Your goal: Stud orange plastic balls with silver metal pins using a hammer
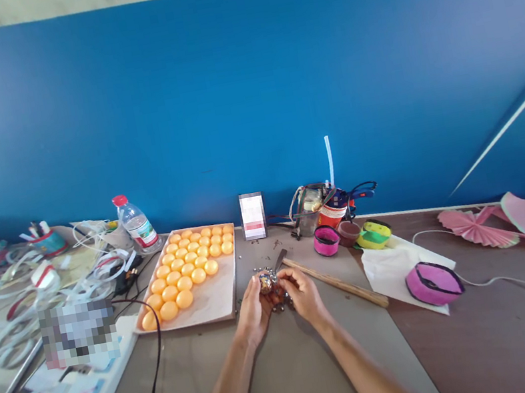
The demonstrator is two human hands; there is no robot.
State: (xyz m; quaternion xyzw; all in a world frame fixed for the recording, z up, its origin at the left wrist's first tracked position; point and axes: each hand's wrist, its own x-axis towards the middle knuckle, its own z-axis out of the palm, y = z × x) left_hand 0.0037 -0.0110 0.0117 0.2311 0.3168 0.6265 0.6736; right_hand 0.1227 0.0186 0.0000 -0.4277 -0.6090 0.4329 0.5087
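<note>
Near the middle of the table, my left hand curls its fingers around a small shiny metallic object, its exact kind too small to tell. Close on its right side, my right hand has thumb and fingers pinched together; whatever lies between the fingertips is hidden. Small shiny metal pieces lie about the fingers on the table. A hammer with a wooden handle rests just beyond my right hand, its dark head near the fingers.
Left of my hands stands a shallow tray with several orange balls. Behind it is a water bottle. A black cable crosses the table at left. Pink pouch-like rings and white paper lie right. A blue partition rises behind.
</note>
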